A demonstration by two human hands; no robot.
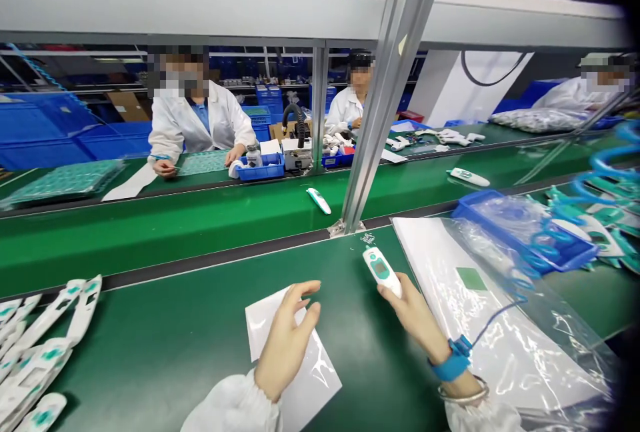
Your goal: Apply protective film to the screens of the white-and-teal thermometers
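My right hand (pixel 409 300) is closed round the lower end of a white and teal ear thermometer (pixel 381 269), its small grey screen facing up. A blue wrist strap (pixel 453 359) with a coiled cord circles my right wrist. Fingers apart and holding nothing, my left hand (pixel 287 335) hovers over a white sheet (pixel 316 379) in a shiny clear sleeve, on the green worktop (pixel 200 325). Just beyond the thermometer's tip lies a small heap of tiny pale bits (pixel 368 239).
White casing parts (pixel 50 352) pile up at left. At right are a bagged white sheet (pixel 450 279), a blue tray (pixel 575 255) and teal-white housings (pixel 600 232). A metal post (pixel 375 99) rises ahead. Thermometers (pixel 319 201) lie on the green conveyor (pixel 175 229); several co-workers (pixel 200 115) sit beyond.
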